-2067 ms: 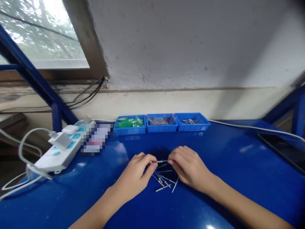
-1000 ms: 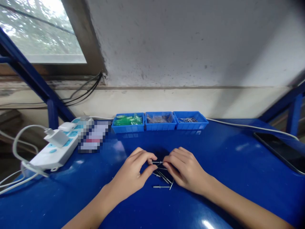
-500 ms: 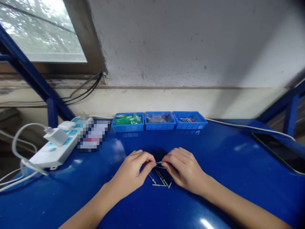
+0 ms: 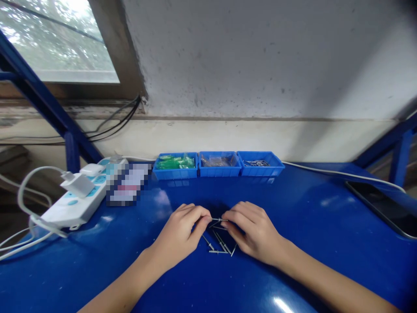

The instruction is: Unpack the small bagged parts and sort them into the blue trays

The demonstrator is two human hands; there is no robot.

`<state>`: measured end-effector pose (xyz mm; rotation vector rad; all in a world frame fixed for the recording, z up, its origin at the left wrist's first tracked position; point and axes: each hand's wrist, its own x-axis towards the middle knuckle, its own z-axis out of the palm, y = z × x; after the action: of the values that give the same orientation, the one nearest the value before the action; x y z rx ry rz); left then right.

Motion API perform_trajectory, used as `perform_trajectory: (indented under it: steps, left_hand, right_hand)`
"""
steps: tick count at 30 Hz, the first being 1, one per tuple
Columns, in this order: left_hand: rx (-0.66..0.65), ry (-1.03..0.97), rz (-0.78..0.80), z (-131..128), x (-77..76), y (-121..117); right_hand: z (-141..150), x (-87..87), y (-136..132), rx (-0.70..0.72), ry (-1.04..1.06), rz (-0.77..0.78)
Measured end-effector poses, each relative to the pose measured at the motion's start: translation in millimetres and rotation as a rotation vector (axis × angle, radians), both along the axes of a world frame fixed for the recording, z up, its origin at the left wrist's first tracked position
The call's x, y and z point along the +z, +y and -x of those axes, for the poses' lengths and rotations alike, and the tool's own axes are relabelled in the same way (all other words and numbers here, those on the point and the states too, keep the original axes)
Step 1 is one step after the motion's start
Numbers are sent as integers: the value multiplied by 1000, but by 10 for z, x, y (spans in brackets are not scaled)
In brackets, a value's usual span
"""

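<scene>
My left hand (image 4: pixel 185 228) pinches one end of a thin metal blind rivet (image 4: pixel 216 219) between thumb and forefinger. The rivet lies level between my two hands, its flange near the right fingertips. My right hand (image 4: pixel 252 230) is curled, with thumb and forefinger closed around the rivet's other end; part of that grip is hard to make out. Below and between the hands, several loose blind rivets (image 4: pixel 219 251) lie scattered on the blue table (image 4: pixel 195 287). Some are partly hidden behind the fingers.
Along the wall stand three blue bins: one with green packets (image 4: pixel 176 174), one with clear-bagged parts (image 4: pixel 220 173), one with metal pieces (image 4: pixel 262 170). A white power strip (image 4: pixel 70 213) with cables and a blurred flat item (image 4: pixel 128 184) sit left. A dark phone (image 4: pixel 382 208) lies right.
The rivet between my hands shows more of its length now and sits slightly higher. Both hands stay nearly in place; the loose rivets lie as before.
</scene>
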<state>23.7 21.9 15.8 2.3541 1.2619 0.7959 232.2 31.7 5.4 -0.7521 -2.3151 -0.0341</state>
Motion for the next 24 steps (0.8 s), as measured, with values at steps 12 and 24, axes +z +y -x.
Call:
perform_trajectory:
  steps: [12,24]
  left_hand:
    - [-239,313,204,156,115,-37]
    - [-43,43,109,27,47,29]
  right_hand:
    - [-893,238,716,-934,46,99]
    - [-6,8,75,25,-124,77]
